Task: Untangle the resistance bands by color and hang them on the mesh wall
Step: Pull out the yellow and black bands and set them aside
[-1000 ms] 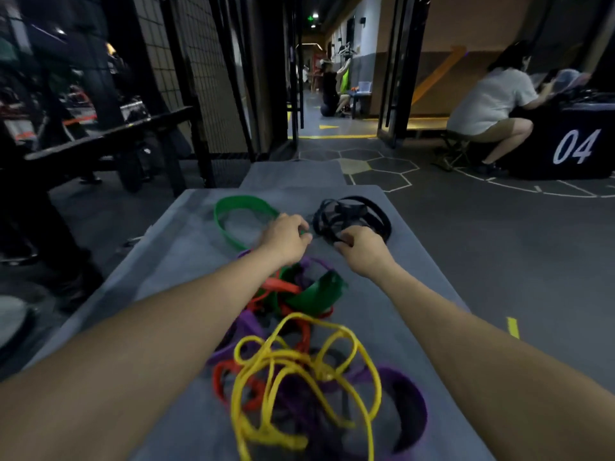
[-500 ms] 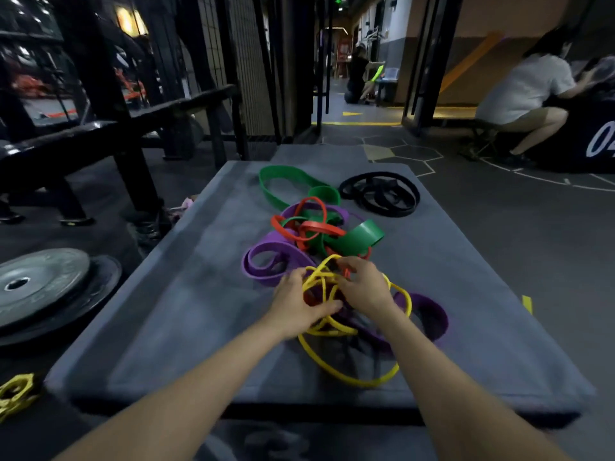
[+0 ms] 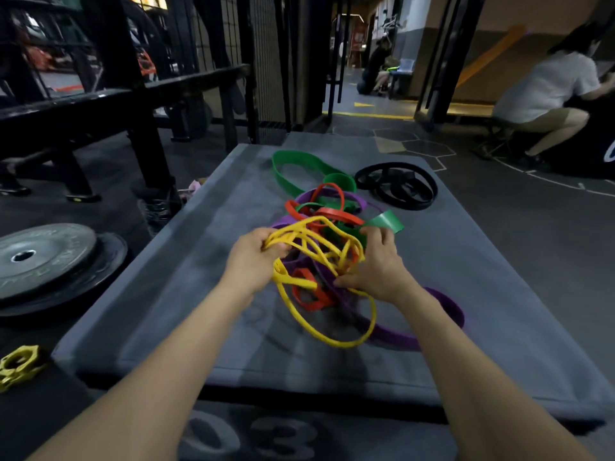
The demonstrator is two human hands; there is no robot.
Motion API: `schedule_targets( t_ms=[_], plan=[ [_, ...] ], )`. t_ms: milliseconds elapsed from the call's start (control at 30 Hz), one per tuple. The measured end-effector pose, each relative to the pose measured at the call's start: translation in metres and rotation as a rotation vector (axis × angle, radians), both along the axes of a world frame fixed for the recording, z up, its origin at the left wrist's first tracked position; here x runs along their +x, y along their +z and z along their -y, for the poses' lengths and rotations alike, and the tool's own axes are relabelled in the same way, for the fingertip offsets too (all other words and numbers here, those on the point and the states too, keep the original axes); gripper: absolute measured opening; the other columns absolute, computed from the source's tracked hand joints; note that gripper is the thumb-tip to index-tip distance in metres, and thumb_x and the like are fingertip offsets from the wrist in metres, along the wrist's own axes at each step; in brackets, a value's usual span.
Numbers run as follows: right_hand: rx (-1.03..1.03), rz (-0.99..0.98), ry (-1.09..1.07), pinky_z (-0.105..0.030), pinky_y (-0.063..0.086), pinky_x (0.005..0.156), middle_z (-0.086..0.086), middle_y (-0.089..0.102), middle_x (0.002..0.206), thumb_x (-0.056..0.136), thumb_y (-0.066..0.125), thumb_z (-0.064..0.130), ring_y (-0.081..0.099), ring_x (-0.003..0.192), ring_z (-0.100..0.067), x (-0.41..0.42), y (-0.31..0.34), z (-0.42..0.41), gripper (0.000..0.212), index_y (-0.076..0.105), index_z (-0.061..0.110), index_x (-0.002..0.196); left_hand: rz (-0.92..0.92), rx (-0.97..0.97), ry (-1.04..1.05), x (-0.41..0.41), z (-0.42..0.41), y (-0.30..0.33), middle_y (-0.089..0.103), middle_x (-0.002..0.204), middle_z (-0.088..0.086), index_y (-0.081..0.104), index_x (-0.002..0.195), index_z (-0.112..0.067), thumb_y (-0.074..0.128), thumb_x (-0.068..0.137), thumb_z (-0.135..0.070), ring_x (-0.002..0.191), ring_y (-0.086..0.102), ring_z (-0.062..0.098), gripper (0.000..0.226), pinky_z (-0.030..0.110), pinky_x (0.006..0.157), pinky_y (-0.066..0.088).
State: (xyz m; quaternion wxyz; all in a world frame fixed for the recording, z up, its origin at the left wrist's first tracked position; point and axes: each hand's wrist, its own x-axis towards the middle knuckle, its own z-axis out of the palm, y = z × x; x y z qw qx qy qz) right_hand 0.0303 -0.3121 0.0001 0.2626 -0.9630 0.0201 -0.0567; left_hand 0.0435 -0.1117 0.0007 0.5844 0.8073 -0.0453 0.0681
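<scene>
A tangle of resistance bands lies on a grey padded box (image 3: 166, 304). My left hand (image 3: 253, 261) grips several strands of the yellow bands (image 3: 309, 234), lifting them off the pile. My right hand (image 3: 379, 264) holds the other side of the yellow bunch, fingers curled into the tangle. Orange bands (image 3: 332, 212), purple bands (image 3: 442, 307) and green bands (image 3: 299, 161) are knotted beneath and behind. A separate coil of black bands (image 3: 399, 184) lies at the far right of the box. The mesh wall (image 3: 266, 61) stands beyond the box.
Weight plates (image 3: 46, 261) lie on the floor at the left, with a yellow collar (image 3: 16, 364) nearer me. A black bench frame (image 3: 116, 104) stands at the far left. A seated person (image 3: 549, 91) is at the far right.
Both hands left the black coil and came back to the yellow bands. They have now raised and spread the yellow strands above the pile.
</scene>
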Motion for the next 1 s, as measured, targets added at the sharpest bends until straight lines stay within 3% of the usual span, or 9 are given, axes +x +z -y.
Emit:
schedule_targets(
  t_ms=[100, 200, 333, 467, 567, 700, 767, 833, 1000],
  plan=[
    [-0.018, -0.115, 0.085, -0.049, 0.036, 0.106, -0.008, 0.033, 0.140, 0.057, 0.085, 0.042, 0.038, 0.130, -0.028, -0.002, -0.002, 0.005, 0.111, 0.020, 0.017, 0.144, -0.096, -0.300, 0.018, -0.006, -0.008, 0.008, 0.063, 0.063, -0.003, 0.059, 0.086, -0.011, 0.047, 0.093, -0.003, 0.052, 0.060, 0.000, 0.016, 0.016, 0.049, 0.049],
    [0.035, -0.096, 0.173, -0.028, 0.043, 0.089, -0.004, 0.055, 0.117, 0.069, 0.080, 0.032, 0.053, 0.107, -0.019, -0.007, -0.001, -0.004, 0.077, 0.042, 0.013, 0.134, -0.118, -0.466, 0.038, -0.010, -0.019, 0.018, 0.061, 0.047, -0.011, 0.057, 0.076, -0.013, 0.046, 0.093, -0.003, 0.044, 0.054, 0.000, 0.023, 0.013, 0.040, 0.043],
    [0.085, 0.117, 0.169, -0.020, 0.040, 0.075, 0.001, 0.061, 0.092, 0.079, 0.070, 0.015, 0.056, 0.087, -0.013, -0.011, 0.010, -0.011, 0.030, 0.066, 0.009, 0.108, -0.107, -0.468, 0.088, -0.012, -0.033, 0.019, 0.063, 0.057, -0.007, 0.057, 0.072, -0.013, 0.048, 0.091, -0.003, 0.054, 0.045, 0.007, 0.023, 0.014, 0.042, 0.039],
    [0.235, 0.256, 0.096, -0.018, 0.043, 0.063, 0.016, 0.052, 0.069, 0.080, 0.070, 0.010, 0.055, 0.068, -0.006, -0.012, 0.014, -0.013, 0.008, 0.072, 0.011, 0.088, -0.138, -0.376, 0.125, -0.014, -0.045, 0.012, 0.053, 0.077, 0.009, 0.061, 0.071, -0.014, 0.057, 0.085, -0.005, 0.058, 0.039, 0.011, 0.017, 0.023, 0.053, 0.031],
    [0.401, 0.279, 0.033, -0.025, 0.044, 0.064, 0.001, 0.062, 0.071, 0.081, 0.068, 0.009, 0.059, 0.069, -0.013, -0.006, 0.011, -0.016, 0.004, 0.069, 0.014, 0.081, -0.146, -0.366, 0.055, -0.018, -0.045, 0.011, 0.048, 0.066, 0.007, 0.063, 0.077, -0.013, 0.058, 0.084, 0.000, 0.051, 0.041, 0.009, 0.016, 0.022, 0.054, 0.032],
    [0.608, 0.279, 0.103, -0.036, 0.045, 0.066, -0.009, 0.062, 0.069, 0.083, 0.067, 0.012, 0.052, 0.066, -0.016, -0.006, 0.020, -0.023, 0.014, 0.066, 0.023, 0.074, -0.141, -0.503, -0.039, -0.023, -0.032, 0.016, 0.063, 0.053, -0.008, 0.060, 0.083, -0.011, 0.051, 0.086, 0.009, 0.042, 0.052, -0.001, 0.022, 0.013, 0.048, 0.043],
    [0.565, 0.192, 0.307, -0.037, 0.047, 0.068, -0.011, 0.066, 0.072, 0.085, 0.065, 0.022, 0.053, 0.067, -0.011, -0.013, 0.022, -0.036, 0.004, 0.069, 0.021, 0.083, -0.157, -0.580, -0.085, -0.023, -0.023, 0.018, 0.067, 0.058, -0.007, 0.059, 0.086, -0.010, 0.050, 0.085, 0.009, 0.048, 0.059, 0.001, 0.022, 0.014, 0.052, 0.049],
    [0.528, 0.049, 0.460, -0.029, 0.047, 0.064, 0.002, 0.065, 0.067, 0.083, 0.067, 0.030, 0.051, 0.065, -0.002, -0.022, 0.020, -0.050, 0.017, 0.069, 0.016, 0.092, -0.186, -0.626, -0.125, -0.024, -0.010, 0.020, 0.066, 0.056, -0.004, 0.058, 0.084, -0.009, 0.050, 0.087, 0.005, 0.048, 0.059, 0.004, 0.016, 0.016, 0.050, 0.052],
    [0.471, 0.114, 0.385, -0.036, 0.050, 0.070, -0.006, 0.066, 0.075, 0.078, 0.072, 0.019, 0.053, 0.070, -0.009, -0.020, 0.012, -0.050, 0.014, 0.067, 0.006, 0.082, -0.262, -0.735, -0.348, -0.030, 0.022, 0.031, 0.067, 0.057, 0.000, 0.062, 0.082, -0.007, 0.045, 0.095, -0.012, 0.050, 0.062, 0.008, 0.022, 0.020, 0.045, 0.053]
  ],
)
